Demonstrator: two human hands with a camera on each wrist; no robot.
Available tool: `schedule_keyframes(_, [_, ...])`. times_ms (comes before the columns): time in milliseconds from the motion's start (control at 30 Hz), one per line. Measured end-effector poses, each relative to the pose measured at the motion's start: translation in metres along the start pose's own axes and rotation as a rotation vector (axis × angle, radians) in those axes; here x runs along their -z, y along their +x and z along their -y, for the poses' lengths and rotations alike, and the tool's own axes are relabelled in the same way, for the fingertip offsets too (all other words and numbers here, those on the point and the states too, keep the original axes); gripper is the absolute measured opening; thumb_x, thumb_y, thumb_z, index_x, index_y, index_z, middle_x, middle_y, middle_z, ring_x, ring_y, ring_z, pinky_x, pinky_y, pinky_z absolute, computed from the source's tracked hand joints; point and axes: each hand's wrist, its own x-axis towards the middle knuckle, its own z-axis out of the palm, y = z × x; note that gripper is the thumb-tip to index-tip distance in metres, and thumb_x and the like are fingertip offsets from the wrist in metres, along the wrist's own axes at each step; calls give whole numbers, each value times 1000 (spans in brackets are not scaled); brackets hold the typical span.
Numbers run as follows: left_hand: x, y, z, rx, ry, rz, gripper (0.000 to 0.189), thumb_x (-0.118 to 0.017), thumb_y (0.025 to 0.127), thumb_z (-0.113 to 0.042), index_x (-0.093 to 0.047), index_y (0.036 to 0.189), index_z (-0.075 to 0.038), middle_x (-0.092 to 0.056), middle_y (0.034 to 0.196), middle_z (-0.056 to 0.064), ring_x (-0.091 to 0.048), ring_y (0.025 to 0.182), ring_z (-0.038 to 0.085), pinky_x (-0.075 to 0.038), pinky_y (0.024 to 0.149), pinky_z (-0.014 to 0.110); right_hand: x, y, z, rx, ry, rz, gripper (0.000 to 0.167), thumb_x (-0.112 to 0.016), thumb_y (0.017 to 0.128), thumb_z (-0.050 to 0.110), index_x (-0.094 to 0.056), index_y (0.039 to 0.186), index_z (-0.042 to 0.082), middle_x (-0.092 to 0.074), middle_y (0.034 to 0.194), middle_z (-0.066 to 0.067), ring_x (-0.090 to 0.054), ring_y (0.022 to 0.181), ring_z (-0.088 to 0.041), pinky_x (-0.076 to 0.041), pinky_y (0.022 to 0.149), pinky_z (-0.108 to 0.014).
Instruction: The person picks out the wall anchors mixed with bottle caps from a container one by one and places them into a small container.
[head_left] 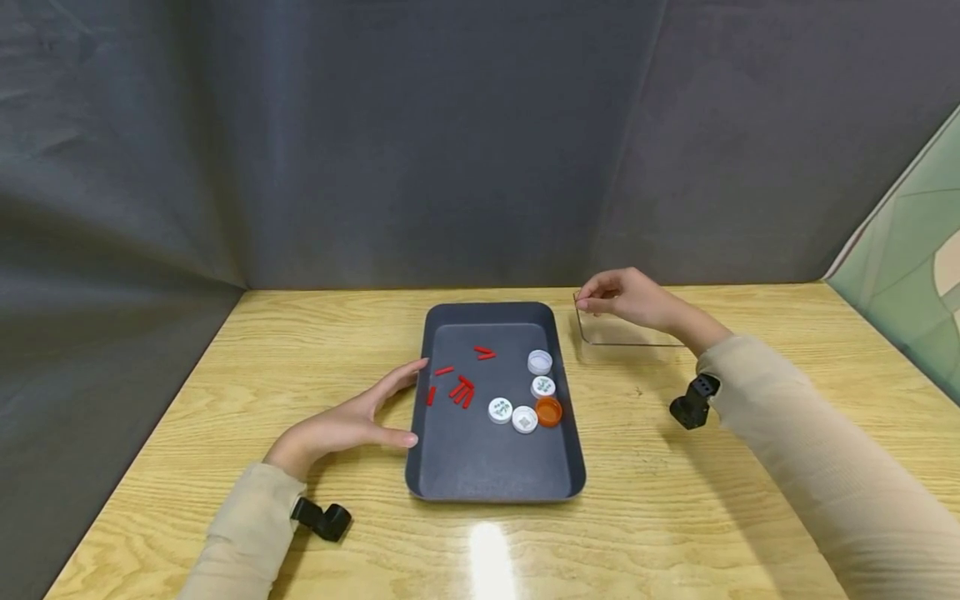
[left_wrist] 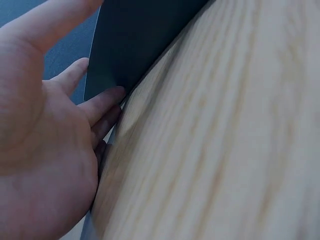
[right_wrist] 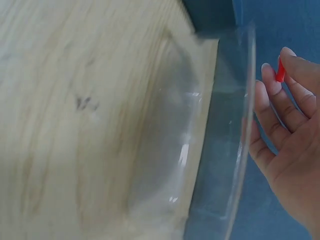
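Note:
A dark grey tray [head_left: 495,479] lies on the table with several small red sticks [head_left: 461,390] scattered in its left half. My left hand [head_left: 345,429] is at the tray's left side, thumb and fingers spread; in the left wrist view its fingertips [left_wrist: 116,92] touch the tray's outer wall [left_wrist: 135,40]. Over the near-left part of a clear plastic box [head_left: 622,343], my right hand [head_left: 630,297] pinches a small red stick [right_wrist: 280,71] between thumb and fingers. That stick is hidden in the head view.
Along the tray's right side sit white round caps [head_left: 539,362], some with green printing [head_left: 500,409], and an orange cap [head_left: 549,411]. A dark curtain [head_left: 450,150] hangs behind the wooden table [head_left: 630,517].

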Motion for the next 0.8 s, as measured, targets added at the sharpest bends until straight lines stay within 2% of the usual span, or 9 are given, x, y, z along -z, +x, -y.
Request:
schedule_keyframes(167, [0, 1, -1, -16, 16, -59, 93, -82, 83, -23, -26, 157, -31, -20, 162, 0, -13, 149, 24, -7, 116, 60, 0, -5, -13, -15, 0, -10, 25, -65, 98, 20, -69, 109, -2, -69, 104, -18, -63, 94, -33, -51, 81, -44])
schedule_keyframes(300, [-2, 3, -3, -47, 40, -90, 93, -84, 81, -20, -30, 157, -22, -26, 161, 5, -20, 147, 29, -10, 116, 60, 0, -8, -20, -23, 1, -13, 26, -65, 98, 19, -68, 109, -4, -70, 103, -17, -63, 93, -31, -51, 81, -43])
schedule_keyframes(500, [-3, 6, -3, -73, 17, -88, 96, -83, 81, -15, -26, 158, -16, -31, 157, 11, -28, 143, 34, -17, 117, 54, -2, -10, -25, -24, 3, -17, 24, -65, 97, 18, -69, 108, -4, -70, 101, -15, -63, 92, -27, -49, 80, -37])
schedule_keyframes(667, [-3, 6, 1, -84, -8, -76, 97, -82, 82, -14, -23, 158, -17, -29, 157, 11, -27, 143, 33, -16, 117, 54, -6, -7, -28, -17, -52, -25, 21, -66, 97, 20, -71, 105, 1, -71, 98, -10, -62, 87, -22, -47, 77, -34])
schedule_keyframes(800, [-3, 6, 4, -81, -14, -66, 96, -81, 83, -16, -22, 159, -20, -29, 157, 11, -27, 142, 33, -15, 117, 55, -12, -4, -31, -3, -56, -14, 14, -66, 96, 12, -71, 102, 0, -71, 93, -7, -60, 80, -18, -48, 70, -29])
